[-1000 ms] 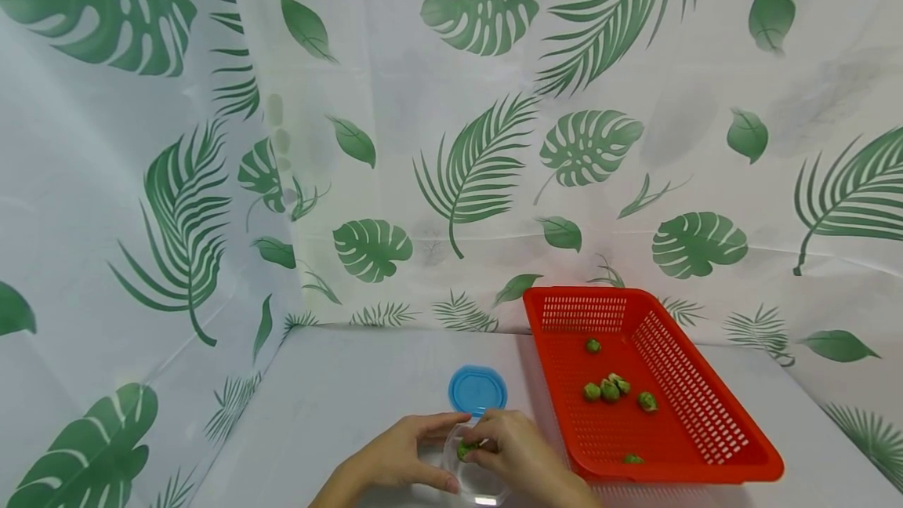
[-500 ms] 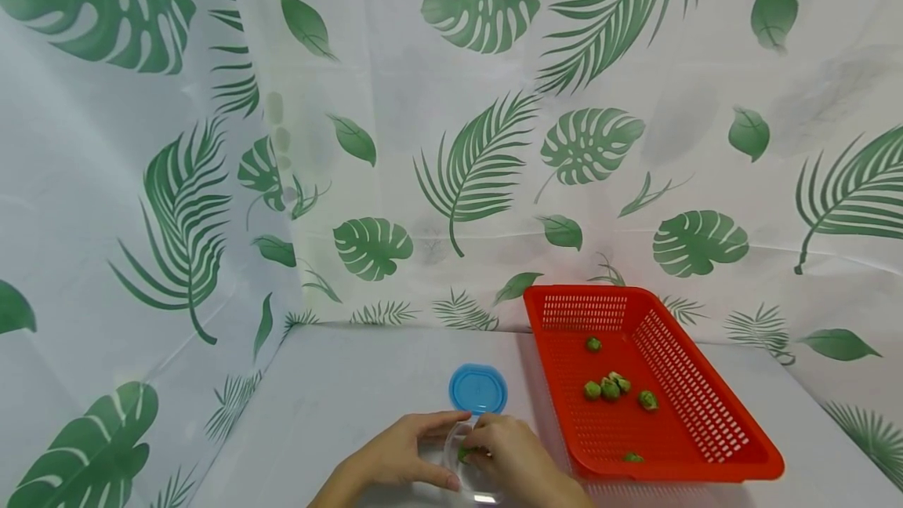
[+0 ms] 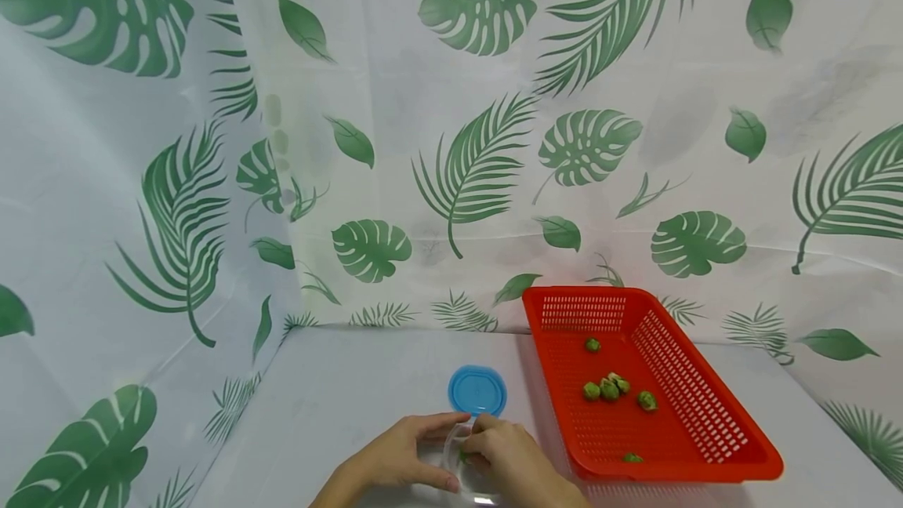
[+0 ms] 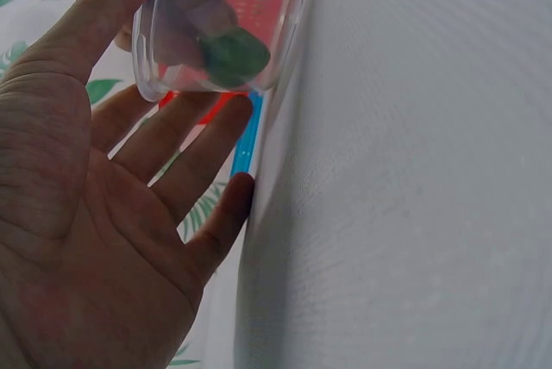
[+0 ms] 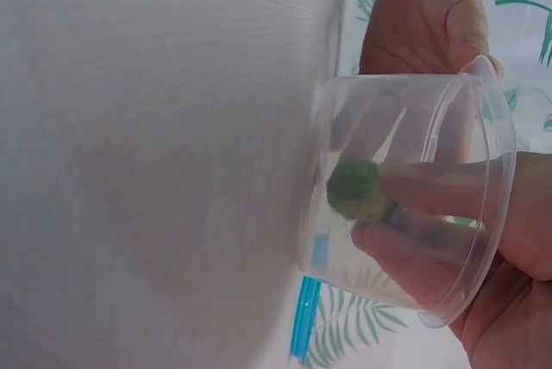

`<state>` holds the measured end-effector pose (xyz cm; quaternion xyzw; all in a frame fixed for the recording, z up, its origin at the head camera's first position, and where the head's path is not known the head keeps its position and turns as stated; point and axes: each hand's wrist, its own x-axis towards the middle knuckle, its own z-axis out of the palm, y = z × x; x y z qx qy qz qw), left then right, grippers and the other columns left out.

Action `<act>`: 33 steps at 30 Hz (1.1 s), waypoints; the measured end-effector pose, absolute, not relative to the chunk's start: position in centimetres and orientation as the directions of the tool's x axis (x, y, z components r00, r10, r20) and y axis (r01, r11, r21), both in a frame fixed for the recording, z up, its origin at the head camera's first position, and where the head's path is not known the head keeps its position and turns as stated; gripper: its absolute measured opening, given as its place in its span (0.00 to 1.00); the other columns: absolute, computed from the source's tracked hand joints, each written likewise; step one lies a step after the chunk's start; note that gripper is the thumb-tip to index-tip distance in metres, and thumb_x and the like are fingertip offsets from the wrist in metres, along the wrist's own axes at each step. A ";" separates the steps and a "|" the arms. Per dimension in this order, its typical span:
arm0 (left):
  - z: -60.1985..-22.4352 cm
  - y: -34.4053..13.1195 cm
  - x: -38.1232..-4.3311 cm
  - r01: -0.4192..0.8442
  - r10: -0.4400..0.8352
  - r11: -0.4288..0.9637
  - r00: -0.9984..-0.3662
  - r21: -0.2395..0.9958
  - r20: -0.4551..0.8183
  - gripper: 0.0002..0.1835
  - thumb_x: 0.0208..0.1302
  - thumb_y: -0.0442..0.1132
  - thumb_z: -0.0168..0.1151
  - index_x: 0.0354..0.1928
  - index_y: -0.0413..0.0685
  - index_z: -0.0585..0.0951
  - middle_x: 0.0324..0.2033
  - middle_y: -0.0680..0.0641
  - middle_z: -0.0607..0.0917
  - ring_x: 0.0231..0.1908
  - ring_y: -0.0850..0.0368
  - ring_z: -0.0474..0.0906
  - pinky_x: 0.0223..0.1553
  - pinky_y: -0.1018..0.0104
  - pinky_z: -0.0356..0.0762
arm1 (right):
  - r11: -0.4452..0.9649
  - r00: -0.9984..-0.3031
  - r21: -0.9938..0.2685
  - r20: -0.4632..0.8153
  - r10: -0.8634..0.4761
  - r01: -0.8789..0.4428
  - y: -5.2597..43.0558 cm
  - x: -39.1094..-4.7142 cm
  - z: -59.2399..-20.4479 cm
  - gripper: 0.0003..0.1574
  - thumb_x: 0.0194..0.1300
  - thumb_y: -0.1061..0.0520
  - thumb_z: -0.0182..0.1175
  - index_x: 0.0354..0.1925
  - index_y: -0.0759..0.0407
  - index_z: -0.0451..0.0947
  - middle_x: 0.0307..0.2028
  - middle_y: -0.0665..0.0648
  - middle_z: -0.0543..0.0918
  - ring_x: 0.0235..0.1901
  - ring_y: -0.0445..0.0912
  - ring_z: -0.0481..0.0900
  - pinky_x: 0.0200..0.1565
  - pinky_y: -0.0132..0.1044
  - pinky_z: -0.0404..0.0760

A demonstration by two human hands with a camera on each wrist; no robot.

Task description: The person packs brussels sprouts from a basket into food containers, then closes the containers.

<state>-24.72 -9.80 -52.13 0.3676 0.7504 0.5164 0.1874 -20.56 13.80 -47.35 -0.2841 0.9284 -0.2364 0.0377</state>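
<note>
A clear plastic tub [image 5: 405, 93] with a lipped rim stands on the table, low in the head view. My right hand [image 3: 518, 457] reaches in over the rim and pinches a green Brussels sprout [image 5: 354, 190] between thumb and fingertips, down by the tub's bottom. Through the tub wall in the left wrist view, the same sprout [image 4: 233, 57] shows as a dark green lump. My left hand [image 3: 402, 453] steadies the tub from the left, fingers spread and mostly straight, its thumb at the rim.
A blue lid [image 3: 477, 390] lies just beyond the tub. To the right, a red slotted basket [image 3: 677, 453] holds several Brussels sprouts [image 3: 610, 390]. A white leaf-patterned sheet [image 3: 487, 179] hangs behind the white table [image 3: 339, 382].
My right hand has lowered the Brussels sprout deeper into the tub, and its fingers now cover most of it in the head view. My left hand stays put.
</note>
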 end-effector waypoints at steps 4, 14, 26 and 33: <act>-52.2 -9.8 -24.7 0.363 0.743 0.197 -0.661 0.911 0.103 0.45 0.60 0.50 0.79 0.78 0.55 0.68 0.72 0.57 0.75 0.69 0.63 0.74 0.68 0.73 0.67 | 0.741 -0.828 -0.405 0.083 -0.554 -0.536 13.6 -20.4 -47.3 0.14 0.61 0.59 0.75 0.46 0.48 0.93 0.39 0.45 0.85 0.34 0.33 0.76 0.42 0.28 0.85; -52.2 -9.9 -24.6 0.370 0.744 0.185 -0.658 0.910 0.117 0.45 0.60 0.49 0.78 0.78 0.53 0.69 0.73 0.56 0.75 0.68 0.61 0.75 0.68 0.71 0.69 | 0.774 -0.824 -0.298 0.097 -0.558 -0.559 13.2 -20.4 -47.3 0.13 0.60 0.58 0.76 0.44 0.46 0.93 0.41 0.45 0.85 0.40 0.38 0.77 0.46 0.35 0.86; -52.3 -9.7 -24.7 0.389 0.749 0.184 -0.650 0.903 0.127 0.45 0.61 0.48 0.78 0.78 0.51 0.68 0.72 0.55 0.75 0.68 0.62 0.75 0.68 0.72 0.67 | 0.757 -0.815 -0.317 0.114 -0.568 -0.571 13.6 -20.5 -47.3 0.14 0.60 0.59 0.76 0.45 0.48 0.93 0.37 0.43 0.85 0.35 0.34 0.75 0.44 0.31 0.85; -52.1 -9.7 -24.6 0.374 0.748 0.184 -0.653 0.909 0.118 0.45 0.61 0.49 0.78 0.78 0.51 0.69 0.72 0.56 0.75 0.68 0.63 0.75 0.69 0.72 0.66 | 0.747 -0.831 -0.404 0.068 -0.551 -0.528 13.9 -20.5 -46.9 0.18 0.61 0.58 0.76 0.50 0.45 0.91 0.42 0.43 0.88 0.38 0.34 0.78 0.47 0.34 0.87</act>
